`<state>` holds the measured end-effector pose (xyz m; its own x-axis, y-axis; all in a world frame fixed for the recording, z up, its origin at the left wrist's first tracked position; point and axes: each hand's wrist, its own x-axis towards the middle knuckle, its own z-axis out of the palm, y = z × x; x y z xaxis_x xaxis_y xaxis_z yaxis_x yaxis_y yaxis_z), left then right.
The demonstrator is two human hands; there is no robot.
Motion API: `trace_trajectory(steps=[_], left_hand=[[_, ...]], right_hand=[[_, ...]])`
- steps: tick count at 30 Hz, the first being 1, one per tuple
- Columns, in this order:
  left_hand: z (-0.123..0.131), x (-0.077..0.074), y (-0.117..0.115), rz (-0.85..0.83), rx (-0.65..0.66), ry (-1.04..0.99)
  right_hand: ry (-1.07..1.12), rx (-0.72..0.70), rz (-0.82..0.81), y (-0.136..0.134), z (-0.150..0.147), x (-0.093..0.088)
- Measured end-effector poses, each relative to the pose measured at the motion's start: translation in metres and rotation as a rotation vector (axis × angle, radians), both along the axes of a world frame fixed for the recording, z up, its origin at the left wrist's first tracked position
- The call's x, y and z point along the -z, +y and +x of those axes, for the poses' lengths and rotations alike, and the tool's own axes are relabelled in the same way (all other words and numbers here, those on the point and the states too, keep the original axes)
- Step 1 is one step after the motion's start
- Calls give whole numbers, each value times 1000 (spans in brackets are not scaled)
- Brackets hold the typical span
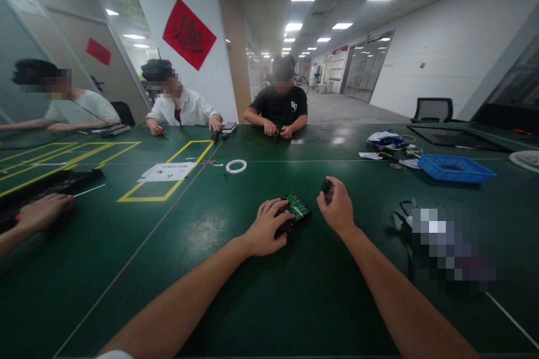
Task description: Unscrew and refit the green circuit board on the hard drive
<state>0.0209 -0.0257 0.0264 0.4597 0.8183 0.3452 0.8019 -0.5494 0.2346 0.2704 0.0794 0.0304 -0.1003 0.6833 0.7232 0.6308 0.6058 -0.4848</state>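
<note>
My left hand point(269, 225) rests on a flat black device with a green circuit board point(297, 206) lying on the dark green table point(252, 291), fingers pressed over its near end. Just to the right, my right hand point(336, 206) is raised slightly, its fingertips pinched round a small dark object point(325, 185) above the board's right side. What that object is I cannot make out.
Two people sit across the table handling small dark parts; another person's hand point(40, 210) lies at the left edge by a black tray. A white tape ring point(236, 166), a paper sheet point(167, 171), a blue tray point(455, 168) and cables lie about.
</note>
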Motion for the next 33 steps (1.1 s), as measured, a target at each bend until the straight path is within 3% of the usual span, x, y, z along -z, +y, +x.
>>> trace_trajectory(steps=[7,11,33], left_hand=[[7,13,4,52,-131,-27],[9,18,5,48,-231,-33],[6,14,4,-12,-177,-11]], right_hand=[[148,-27,109,-11,-7,-11],[178,-82,89,-19,-17,-12],[116,-143,77,-22,-22,-10]])
